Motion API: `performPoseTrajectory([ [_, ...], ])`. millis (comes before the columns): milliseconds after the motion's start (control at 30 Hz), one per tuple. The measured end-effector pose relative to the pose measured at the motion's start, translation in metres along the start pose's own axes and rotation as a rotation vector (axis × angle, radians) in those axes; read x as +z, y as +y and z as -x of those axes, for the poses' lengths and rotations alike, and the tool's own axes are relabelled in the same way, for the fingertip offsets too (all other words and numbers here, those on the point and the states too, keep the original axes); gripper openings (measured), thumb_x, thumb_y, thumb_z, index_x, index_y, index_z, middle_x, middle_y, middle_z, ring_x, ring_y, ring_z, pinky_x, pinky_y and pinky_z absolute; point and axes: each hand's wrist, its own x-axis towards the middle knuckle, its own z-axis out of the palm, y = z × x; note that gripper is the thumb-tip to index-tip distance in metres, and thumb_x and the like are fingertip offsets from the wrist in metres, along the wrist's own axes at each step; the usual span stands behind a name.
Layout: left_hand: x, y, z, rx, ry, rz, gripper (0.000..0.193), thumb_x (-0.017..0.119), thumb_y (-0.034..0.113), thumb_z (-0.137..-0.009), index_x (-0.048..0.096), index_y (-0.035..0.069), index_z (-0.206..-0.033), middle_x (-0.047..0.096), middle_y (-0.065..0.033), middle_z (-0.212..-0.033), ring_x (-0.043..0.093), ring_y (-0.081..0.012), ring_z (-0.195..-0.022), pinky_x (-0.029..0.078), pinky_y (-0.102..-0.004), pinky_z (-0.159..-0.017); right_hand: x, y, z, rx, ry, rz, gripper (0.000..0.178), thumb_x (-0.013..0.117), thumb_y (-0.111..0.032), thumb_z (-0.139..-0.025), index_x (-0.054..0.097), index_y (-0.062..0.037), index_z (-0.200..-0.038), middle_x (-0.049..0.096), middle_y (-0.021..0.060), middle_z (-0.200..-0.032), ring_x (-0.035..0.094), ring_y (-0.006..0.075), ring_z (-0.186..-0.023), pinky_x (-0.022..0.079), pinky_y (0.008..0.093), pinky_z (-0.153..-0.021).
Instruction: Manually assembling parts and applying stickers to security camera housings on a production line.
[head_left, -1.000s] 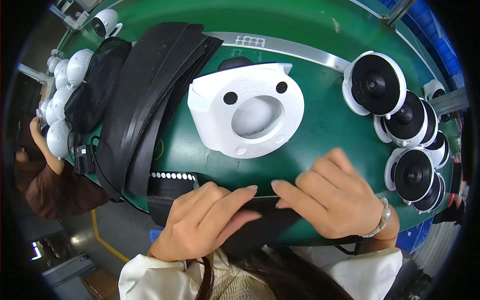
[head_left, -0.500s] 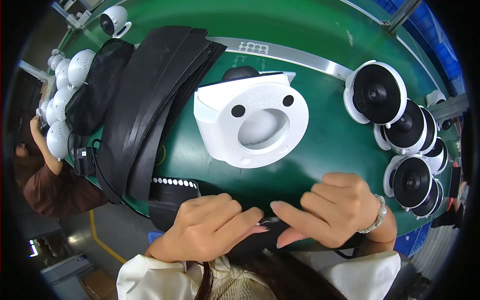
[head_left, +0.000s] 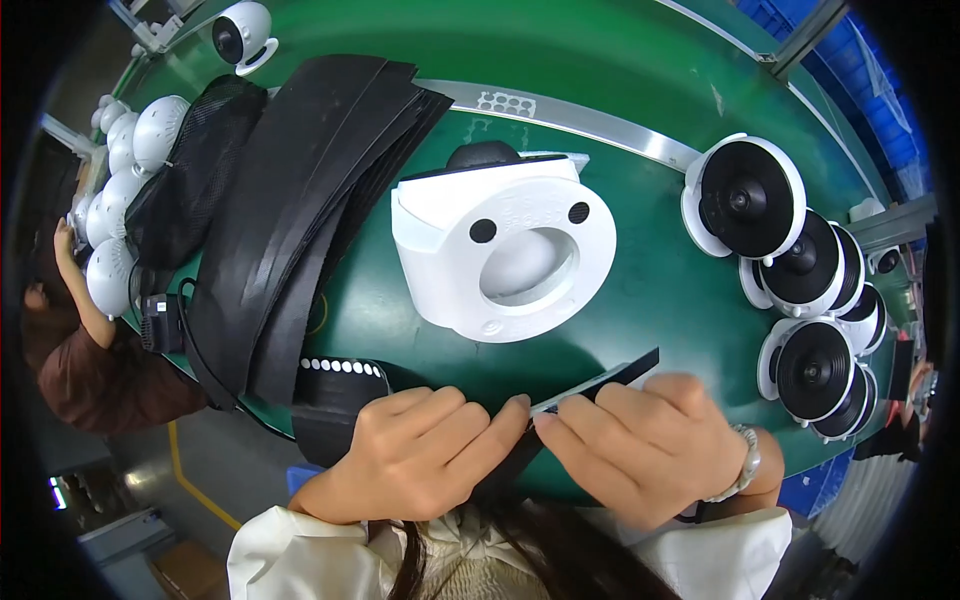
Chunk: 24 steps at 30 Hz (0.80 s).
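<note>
The person's left hand [head_left: 420, 455] and right hand [head_left: 640, 445] came close together over the near edge of a glossy green surface [head_left: 680, 300], knuckles up. Between them ran a narrow, flat black strip with a pale grey face [head_left: 622, 374], which slanted up and away to the right past the right knuckles. The fingers of the left hand were curled, index finger and thumb pinching the strip's near end; those of the right were folded in, its fingertips pinching the strip just beside the left ones. A pale beaded bracelet [head_left: 745, 465] circled the right wrist.

Just left of the left hand lay a flat black sheet edged with a row of round white dots [head_left: 325, 405]. Beyond the hands, near the middle of the surface, stood a thick white moulded block with a round opening and two black dots [head_left: 460, 265]. To its left a stack of long, curved black sheets [head_left: 290, 200] fanned out, with a black mesh bag [head_left: 195, 175] beside it and white perforated globes [head_left: 108, 278] past that.

On the right, round white housings with black conical faces [head_left: 745, 200] stood clustered together. At the far left, another person in a brown sleeve [head_left: 120, 390] reached toward the globes
</note>
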Motion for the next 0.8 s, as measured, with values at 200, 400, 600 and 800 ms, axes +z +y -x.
performPoseTrajectory([
  [200,0.005,0.004,-0.002,-0.075,0.038,0.032,0.039,0.056,-0.001,-0.049,0.065,-0.001,-0.087,0.033,-0.0006,-0.053,0.034,-0.0135,-0.042,0.028,-0.0258,-0.037,0.005,0.0,-0.002,-0.002,-0.085,0.022,0.028,0.058,-0.011,-0.062,0.063,0.001,-0.087,0.058,0.0086,-0.087,0.052,0.0197,-0.077,0.042,0.0267,-0.064],
  [400,0.004,0.004,-0.004,-0.093,0.055,0.077,0.037,0.059,-0.004,-0.052,0.065,-0.002,-0.088,0.034,-0.0011,-0.053,0.035,-0.0139,-0.042,0.028,-0.0262,-0.037,0.003,-0.007,-0.002,-0.012,-0.027,-0.016,0.027,0.06,-0.009,-0.061,0.062,0.0005,-0.087,0.058,0.0076,-0.087,0.049,0.0179,-0.077,0.039,0.0247,-0.06],
  [600,-0.003,0.001,-0.003,-0.046,-0.035,0.02,0.03,0.059,0.003,-0.061,0.061,-0.004,-0.09,0.04,-0.0007,-0.06,0.04,-0.0111,-0.049,0.033,-0.0225,-0.039,0.013,-0.005,0.004,-0.096,0.071,-0.023,0.025,0.06,-0.005,-0.064,0.063,-0.0021,-0.088,0.059,0.0056,-0.086,0.049,0.0141,-0.072,0.036,0.0215,-0.056],
  [800,-0.007,0.001,-0.002,-0.085,0.01,0.102,0.032,0.059,0.003,-0.06,0.061,-0.004,-0.091,0.041,-0.0005,-0.06,0.041,-0.011,-0.048,0.034,-0.0225,-0.039,0.019,-0.002,0.002,-0.165,0.198,0.084,0.022,0.063,-0.007,-0.064,0.066,-0.0057,-0.085,0.061,0.0023,-0.08,0.047,0.0109,-0.068,0.028,0.0209,-0.052],
])
